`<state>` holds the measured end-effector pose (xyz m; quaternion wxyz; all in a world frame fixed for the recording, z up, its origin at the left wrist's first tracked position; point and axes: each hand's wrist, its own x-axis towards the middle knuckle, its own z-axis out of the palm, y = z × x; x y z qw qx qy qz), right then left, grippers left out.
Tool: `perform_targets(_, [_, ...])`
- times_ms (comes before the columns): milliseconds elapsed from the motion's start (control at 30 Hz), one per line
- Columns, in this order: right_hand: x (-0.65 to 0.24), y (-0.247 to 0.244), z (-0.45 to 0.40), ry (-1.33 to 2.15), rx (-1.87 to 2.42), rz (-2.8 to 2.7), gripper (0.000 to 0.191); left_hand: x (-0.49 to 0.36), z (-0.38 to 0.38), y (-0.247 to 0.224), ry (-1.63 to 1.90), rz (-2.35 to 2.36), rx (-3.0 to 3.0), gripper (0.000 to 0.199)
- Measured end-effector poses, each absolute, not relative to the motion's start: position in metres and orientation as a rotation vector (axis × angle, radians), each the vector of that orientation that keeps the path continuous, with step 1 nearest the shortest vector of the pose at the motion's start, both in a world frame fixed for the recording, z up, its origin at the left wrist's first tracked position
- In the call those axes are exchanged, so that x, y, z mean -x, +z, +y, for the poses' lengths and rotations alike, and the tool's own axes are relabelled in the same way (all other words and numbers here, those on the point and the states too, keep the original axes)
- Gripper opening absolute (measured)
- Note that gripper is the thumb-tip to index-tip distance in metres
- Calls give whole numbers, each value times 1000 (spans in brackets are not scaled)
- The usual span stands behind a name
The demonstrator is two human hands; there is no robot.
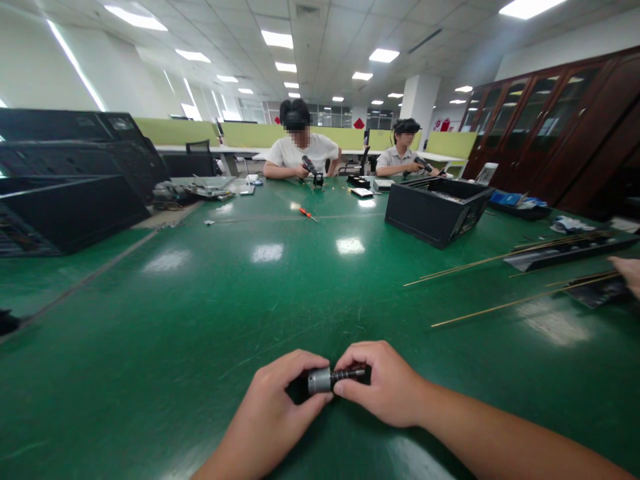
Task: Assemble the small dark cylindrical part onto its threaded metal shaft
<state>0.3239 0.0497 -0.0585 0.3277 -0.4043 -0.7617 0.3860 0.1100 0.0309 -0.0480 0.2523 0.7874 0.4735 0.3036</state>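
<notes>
Low in the head view, my left hand is closed around a short silver cylinder that looks like a small motor. A dark shaft with bright rings projects from its right end. My right hand pinches that shaft between thumb and fingers, close to where it meets the cylinder. Both hands are just above the green tabletop. Part of the cylinder's left end is in the shadow of my left palm, so its detail is hard to see.
Two people sit across the table with power tools. An orange screwdriver lies mid-table. At right are a black computer case, thin brass rods and another person's hand. Black cases stack at left.
</notes>
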Motion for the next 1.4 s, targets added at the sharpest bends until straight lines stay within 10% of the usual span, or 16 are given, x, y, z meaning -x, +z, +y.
perform_targets(1400, [-325, -56, 50, 977, 1033, -2029, 7, -110, 29, -47, 945, 1305, -2202, 26])
